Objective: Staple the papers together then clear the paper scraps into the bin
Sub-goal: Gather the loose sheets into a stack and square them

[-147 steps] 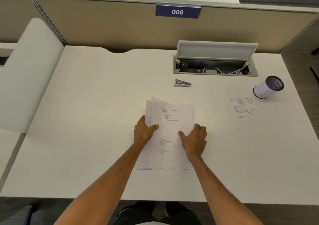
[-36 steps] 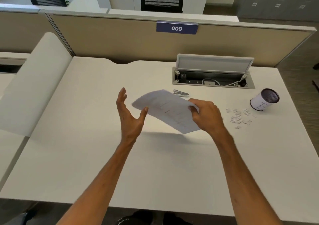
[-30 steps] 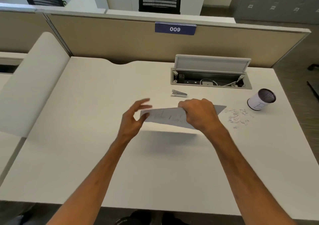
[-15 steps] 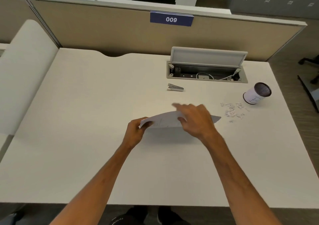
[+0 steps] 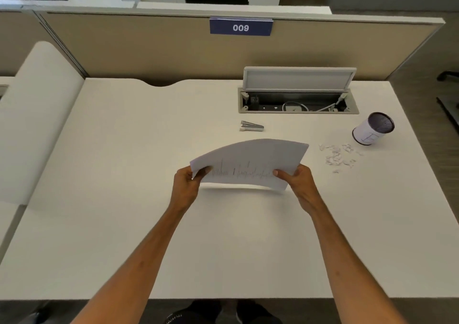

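Observation:
I hold a stack of printed white papers (image 5: 250,161) above the middle of the desk, turned sideways with the far edge arched up. My left hand (image 5: 185,187) pinches its left near corner, and my right hand (image 5: 299,183) grips its right near corner. A small silver stapler (image 5: 251,126) lies on the desk just beyond the papers. A scatter of white paper scraps (image 5: 339,156) lies to the right. Behind the scraps a small white cylindrical bin (image 5: 372,128) with a dark rim stands on the desk.
The white desk (image 5: 124,174) ends at a beige partition with a blue "009" label (image 5: 241,27). An open cable tray (image 5: 298,103) with its lid (image 5: 299,79) raised sits at the back right. A white side panel (image 5: 37,115) stands on the left.
The papers were lifted off the desk and turned sideways. Both hands shifted to the near corners, and the sheets now arch up facing me.

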The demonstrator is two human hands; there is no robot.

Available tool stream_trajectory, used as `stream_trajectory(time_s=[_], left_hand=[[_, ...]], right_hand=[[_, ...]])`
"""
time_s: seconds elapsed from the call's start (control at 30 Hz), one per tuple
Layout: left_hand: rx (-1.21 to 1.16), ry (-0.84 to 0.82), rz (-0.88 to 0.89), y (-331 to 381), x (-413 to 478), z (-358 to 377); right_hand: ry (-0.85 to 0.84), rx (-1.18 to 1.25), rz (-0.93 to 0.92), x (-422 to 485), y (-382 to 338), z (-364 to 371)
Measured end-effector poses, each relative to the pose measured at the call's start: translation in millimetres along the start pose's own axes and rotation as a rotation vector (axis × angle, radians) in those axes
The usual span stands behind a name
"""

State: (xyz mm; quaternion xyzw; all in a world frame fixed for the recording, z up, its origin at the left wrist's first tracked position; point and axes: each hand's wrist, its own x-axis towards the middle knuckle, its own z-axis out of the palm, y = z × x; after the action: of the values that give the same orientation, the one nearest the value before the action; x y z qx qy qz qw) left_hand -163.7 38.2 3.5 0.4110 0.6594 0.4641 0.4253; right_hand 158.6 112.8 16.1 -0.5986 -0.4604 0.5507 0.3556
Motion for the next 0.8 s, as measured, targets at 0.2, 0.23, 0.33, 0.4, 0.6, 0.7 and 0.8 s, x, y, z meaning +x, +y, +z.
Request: stream_trajectory(time_s=[0.2, 0.23, 0.33, 0.4, 0.6, 0.7, 0.8], left_hand=[[0.003, 0.009, -0.015, -7, -3, 7], [0.008, -0.005, -0.026, -12, -4, 9], [-0.002, -0.031, -0.059, -25, -9, 11], [0.018, -0.012, -0.074, -28, -10, 11], [0.153, -0.087, -0.03, 1, 3, -5], [0.317, -0.193, 0.014, 17, 16, -21], [0.415, -0.314, 0.072, 42, 25, -31]], right_hand=[[0.066, 0.095, 0.005, -14, 17, 12], [0.062, 0.097, 0.024, -15, 22, 14], [0.046, 0.092, 0.07, -16, 34, 18], [0.04, 0.098, 0.071, -17, 32, 18], [0.031, 0.068, -0.006, -15, 1, -16], [0.216, -0.133, -0.261, -13, -38, -35], [-0.019, -0.441, -0.438, -1, -88, -17]])
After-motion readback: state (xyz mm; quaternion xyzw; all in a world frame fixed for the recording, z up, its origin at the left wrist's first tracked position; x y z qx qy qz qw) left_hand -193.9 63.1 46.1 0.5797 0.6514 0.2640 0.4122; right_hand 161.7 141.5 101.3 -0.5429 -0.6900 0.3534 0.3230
